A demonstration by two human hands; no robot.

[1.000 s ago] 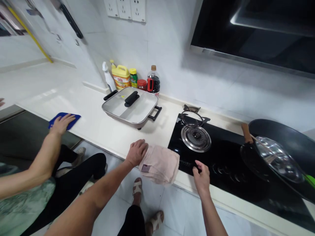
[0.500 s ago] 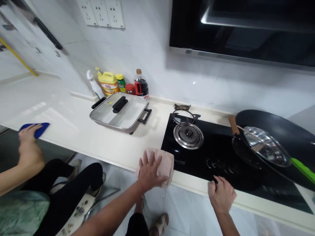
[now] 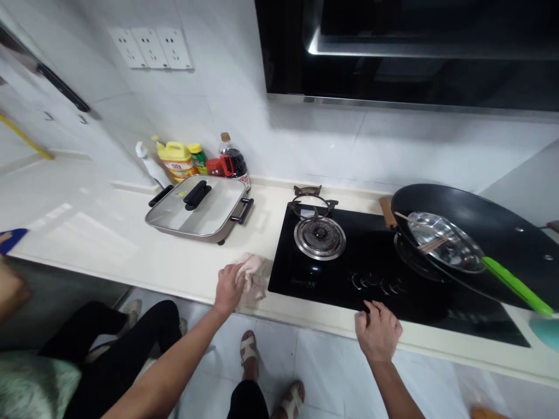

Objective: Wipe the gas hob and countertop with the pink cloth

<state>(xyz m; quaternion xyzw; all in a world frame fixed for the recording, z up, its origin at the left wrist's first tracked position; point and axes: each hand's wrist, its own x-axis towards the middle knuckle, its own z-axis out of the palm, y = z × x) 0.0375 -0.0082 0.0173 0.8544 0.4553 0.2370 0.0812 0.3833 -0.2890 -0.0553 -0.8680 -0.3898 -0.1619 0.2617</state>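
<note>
My left hand [image 3: 230,289] is closed on a crumpled pale pink cloth [image 3: 252,273], which lies on the white countertop [image 3: 105,250] just left of the cooktop. My right hand [image 3: 379,330] rests at the front edge of the black gas cooktop [image 3: 332,291], near its knobs [image 3: 379,283]. Its fingers are loosely bent and apart, and nothing shows in them. Behind the cloth stands a rectangular electric pan [image 3: 198,209] with a glass lid. The left burner [image 3: 320,237] is bare, with its pan support [image 3: 311,203] lying behind it.
A wok [image 3: 471,203] with a metal bowl [image 3: 441,238] and a green-handled utensil [image 3: 517,285] sits on the right burner. Bottles [image 3: 174,160] line the wall. At far left, another person's hand [image 3: 5,237] touches a blue cloth [image 3: 15,240]. A range hood [image 3: 414,75] hangs above.
My left hand has gone from lying flat on the spread cloth to gripping it bunched up, a little further left. My right hand has stayed by the cooktop edge. The view has shifted.
</note>
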